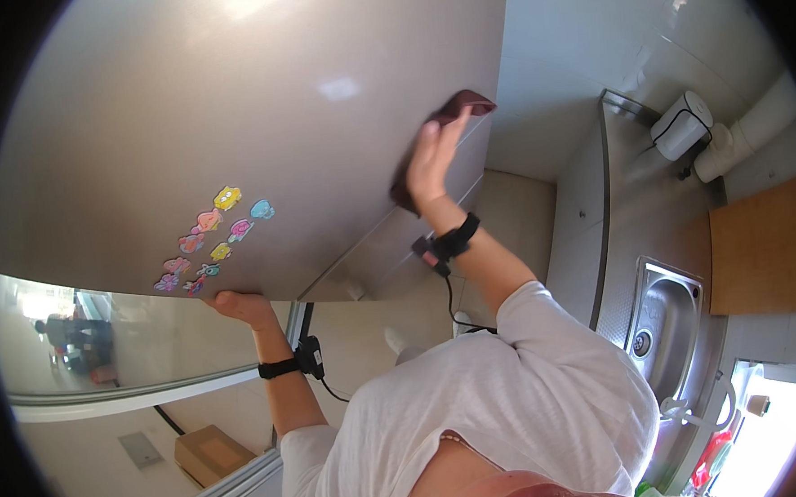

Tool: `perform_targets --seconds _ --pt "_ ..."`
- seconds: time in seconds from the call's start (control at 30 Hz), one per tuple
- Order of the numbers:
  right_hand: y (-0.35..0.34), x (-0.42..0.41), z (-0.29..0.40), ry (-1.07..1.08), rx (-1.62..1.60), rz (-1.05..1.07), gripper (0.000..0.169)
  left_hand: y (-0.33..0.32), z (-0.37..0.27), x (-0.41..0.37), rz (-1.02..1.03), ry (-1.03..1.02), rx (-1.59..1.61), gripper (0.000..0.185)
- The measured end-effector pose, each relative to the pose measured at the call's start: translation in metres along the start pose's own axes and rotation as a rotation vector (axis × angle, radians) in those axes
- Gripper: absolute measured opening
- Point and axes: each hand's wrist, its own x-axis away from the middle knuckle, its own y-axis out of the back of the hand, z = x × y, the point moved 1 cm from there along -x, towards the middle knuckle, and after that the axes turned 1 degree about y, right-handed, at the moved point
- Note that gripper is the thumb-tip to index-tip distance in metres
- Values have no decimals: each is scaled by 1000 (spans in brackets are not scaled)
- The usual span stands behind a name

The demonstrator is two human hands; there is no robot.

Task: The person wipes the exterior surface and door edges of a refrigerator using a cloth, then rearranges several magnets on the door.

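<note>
A tall metallic refrigerator door (339,157) fills the upper left of the view. My right hand (433,153) presses a dark maroon cloth (466,104) against the door near its right edge; the cloth shows beyond my fingers and beside my palm. My left hand (242,309) rests at the door's left edge, its thumb on the front face and the other fingers mostly hidden. Just above that hand, several cartoon stickers or magnets (221,251) form a slanting cluster on the door.
On the right runs a metal counter (598,258) with a steel sink (665,329), a wooden board (761,250) and a white cylindrical appliance (682,125). A glass sliding door frame (142,393) stands at left, with a cardboard box (213,454) beyond it. Black cables hang from both wrist straps.
</note>
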Motion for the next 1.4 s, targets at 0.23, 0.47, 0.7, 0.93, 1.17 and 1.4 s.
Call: perform_targets --seconds 0.23,0.47,0.7,0.93,1.17,1.4 --pt "-33 7 102 680 16 415 55 -8 -2 -4 4 19 100 94" --pt "-29 -97 129 785 177 162 61 12 19 -1 -4 9 56 94" --pt "1 -148 14 435 38 -102 69 2 9 -2 -59 -109 -166 84" --pt "4 -67 -6 -108 -23 -105 68 7 11 -2 -73 -166 -215 77" --pt "-33 52 43 282 70 109 72 7 20 -1 -62 -127 -165 76" --pt "-23 105 73 593 142 272 44 7 23 4 50 -94 -146 63"
